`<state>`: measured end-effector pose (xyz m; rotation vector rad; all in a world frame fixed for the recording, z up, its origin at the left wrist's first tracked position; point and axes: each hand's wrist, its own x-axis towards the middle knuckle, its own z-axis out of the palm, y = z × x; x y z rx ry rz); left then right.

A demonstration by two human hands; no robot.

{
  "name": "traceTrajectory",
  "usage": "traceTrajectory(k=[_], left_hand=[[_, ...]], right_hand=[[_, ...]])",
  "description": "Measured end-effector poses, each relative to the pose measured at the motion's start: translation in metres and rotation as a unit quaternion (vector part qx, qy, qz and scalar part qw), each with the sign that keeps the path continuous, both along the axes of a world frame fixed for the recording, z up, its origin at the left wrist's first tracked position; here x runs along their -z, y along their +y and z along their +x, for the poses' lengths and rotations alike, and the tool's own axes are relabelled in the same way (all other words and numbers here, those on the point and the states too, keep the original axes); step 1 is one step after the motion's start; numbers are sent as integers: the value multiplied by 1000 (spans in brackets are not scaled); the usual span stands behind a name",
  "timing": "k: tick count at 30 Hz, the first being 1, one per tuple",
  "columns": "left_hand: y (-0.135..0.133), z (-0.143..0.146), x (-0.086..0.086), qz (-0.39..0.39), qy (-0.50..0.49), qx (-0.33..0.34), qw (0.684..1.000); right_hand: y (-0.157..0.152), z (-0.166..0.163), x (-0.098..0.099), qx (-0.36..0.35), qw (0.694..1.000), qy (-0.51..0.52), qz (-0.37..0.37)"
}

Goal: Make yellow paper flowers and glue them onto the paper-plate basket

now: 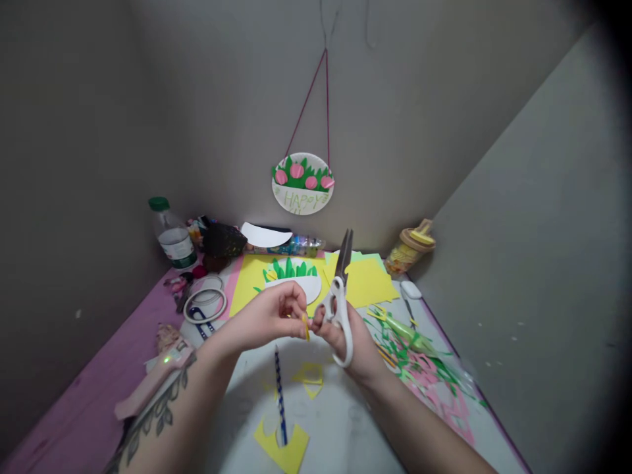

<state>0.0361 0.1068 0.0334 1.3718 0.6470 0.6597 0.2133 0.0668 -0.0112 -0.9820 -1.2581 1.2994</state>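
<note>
My left hand (276, 312) is closed, pinching a small yellow paper piece (305, 326) between thumb and fingers. My right hand (354, 345) is closed around white-handled scissors (342, 309), whose dark blades point up and away from me. The right fingertips come close to the paper piece; whether they touch it I cannot tell. Behind the hands lies a paper plate craft (299, 287) with green paper leaves and a yellow shape. Below them, a blue patterned pencil (280, 395) rests with one end over a cut yellow paper scrap (291, 447).
A pink glue gun (155, 378), tape rolls (205, 305) and a bottle (172, 234) stand left. Yellow sheets (368, 280) lie behind. Green and pink paper strips (429, 368) cover the right side. A decorated plate (303, 197) hangs on the wall; a jar (409, 247) stands back right.
</note>
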Motion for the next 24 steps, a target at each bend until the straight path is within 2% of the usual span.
traceTrajectory(k=[3,8,11,15,20,24], left_hand=[[-3,8,3,37,18,5,999],[-3,11,5,120,81,-49,988],[0,10,9,137,95,-52,985],[7,7,14,139,101,-45,984],[14,4,17,164,172,-62,969],[13,9,18,156,181,-75,968]], right_hand=[[-4,-3,-6,-11,1000,20,-18],[-5,-4,-13,-33,998,32,-42],[-4,-4,-14,-28,998,23,-54],[-2,-3,-13,23,998,0,-56],[4,0,-11,147,988,-41,-37],[8,3,-9,191,981,-32,-8]])
